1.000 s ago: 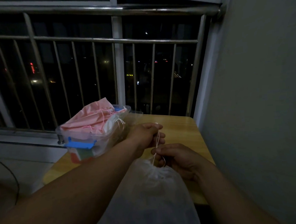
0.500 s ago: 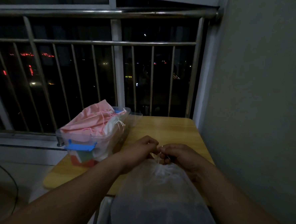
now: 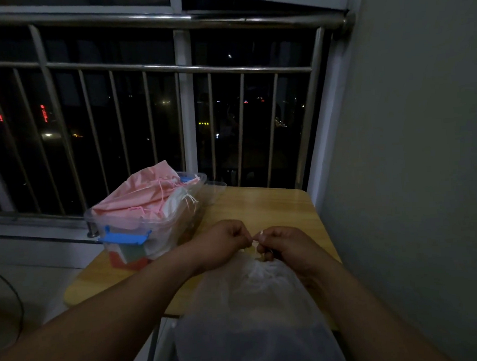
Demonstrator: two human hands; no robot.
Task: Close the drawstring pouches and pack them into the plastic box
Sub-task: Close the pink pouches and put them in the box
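**Pinching the cord (image 3: 254, 241) at the mouth of a white pouch (image 3: 253, 305)**

Both hands meet over the near part of the wooden table (image 3: 264, 204), knuckles almost touching. The left hand (image 3: 225, 244) has its fingers curled in and nips the pale cord between thumb and fingertip. The right hand (image 3: 287, 244) grips the same cord from the other side, fingers folded tight around it. The short stretch of cord shows only in the small gap between them.

Just below the hands the pouch's mouth is bunched into gathers. Its body lies toward the person, between the forearms and over the table's near edge.

The plastic box (image 3: 176, 228) stands on the far left of the table, beside the metal railing (image 3: 146, 68). It is heaped above its rim with a pink pouch (image 3: 137, 195) and another white one (image 3: 177, 202). A blue latch (image 3: 122, 239) sits at its near end. A grey wall (image 3: 411, 142) runs along the right.
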